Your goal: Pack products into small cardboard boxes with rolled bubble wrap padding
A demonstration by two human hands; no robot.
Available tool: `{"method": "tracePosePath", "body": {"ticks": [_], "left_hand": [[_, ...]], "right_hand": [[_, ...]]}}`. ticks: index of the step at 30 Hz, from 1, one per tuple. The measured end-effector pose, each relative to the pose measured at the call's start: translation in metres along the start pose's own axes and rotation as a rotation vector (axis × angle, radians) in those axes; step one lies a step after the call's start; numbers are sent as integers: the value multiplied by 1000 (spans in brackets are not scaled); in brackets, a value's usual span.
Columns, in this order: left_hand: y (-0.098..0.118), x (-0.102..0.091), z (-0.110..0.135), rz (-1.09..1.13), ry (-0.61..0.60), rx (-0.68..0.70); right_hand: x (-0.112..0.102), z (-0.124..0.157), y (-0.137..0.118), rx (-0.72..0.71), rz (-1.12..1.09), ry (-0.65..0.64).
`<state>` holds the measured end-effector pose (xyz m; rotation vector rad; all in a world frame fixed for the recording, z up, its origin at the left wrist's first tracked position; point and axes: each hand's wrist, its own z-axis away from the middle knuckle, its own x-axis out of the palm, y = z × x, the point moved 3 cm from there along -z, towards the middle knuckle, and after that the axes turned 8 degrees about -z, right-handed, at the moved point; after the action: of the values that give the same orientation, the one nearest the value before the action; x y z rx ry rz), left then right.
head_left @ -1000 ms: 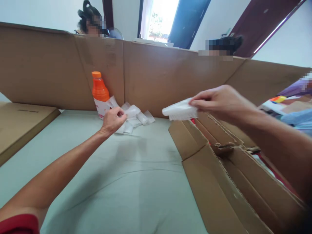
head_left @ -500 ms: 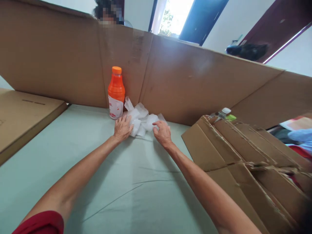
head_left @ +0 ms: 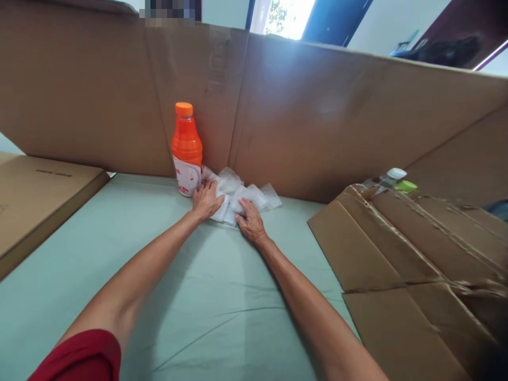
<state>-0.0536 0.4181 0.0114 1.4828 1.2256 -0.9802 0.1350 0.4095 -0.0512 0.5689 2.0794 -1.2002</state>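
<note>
A crumpled heap of clear bubble wrap (head_left: 229,186) lies on the pale green cloth near the cardboard wall. My left hand (head_left: 207,201) rests against its left side, fingers stretched out and thumb apart. On the heap's right front, my right hand (head_left: 251,221) lies with its fingers spread on the plastic. Just behind and left of my left hand stands an upright orange bottle (head_left: 187,148) with an orange cap and a whitish label; neither hand grips it.
A tall cardboard wall (head_left: 317,116) runs along the back. To the left is a flat cardboard box (head_left: 47,185). On the right stands a divided cardboard box (head_left: 397,238), with a clear bottle with a white cap (head_left: 391,179) and a green cap (head_left: 406,186) showing. Green cloth (head_left: 190,317) covers the surface.
My right hand has come down onto the bubble wrap and shifted left. My left hand has moved slightly right, and the heap looks flatter. The camera view has tilted down.
</note>
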Motion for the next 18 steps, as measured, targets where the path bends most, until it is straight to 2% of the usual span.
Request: {"method": "tracePosePath", "body": {"ticks": [4, 7, 10, 13, 15, 18], "left_hand": [[-4, -1, 3, 3, 1, -27], [-7, -13, 23, -10, 36, -24], [-11, -25, 60, -19, 124, 25], [-20, -24, 107, -11, 205, 110], [-29, -17, 140, -7, 206, 140], [-45, -3, 185, -9, 117, 176]], "right_hand": [[0, 3, -2, 19, 15, 23], [-2, 5, -9, 53, 46, 48], [-5, 8, -17, 87, 79, 77], [-9, 9, -25, 101, 102, 99], [-12, 8, -30, 100, 110, 104], [-17, 11, -43, 111, 129, 112]]}}
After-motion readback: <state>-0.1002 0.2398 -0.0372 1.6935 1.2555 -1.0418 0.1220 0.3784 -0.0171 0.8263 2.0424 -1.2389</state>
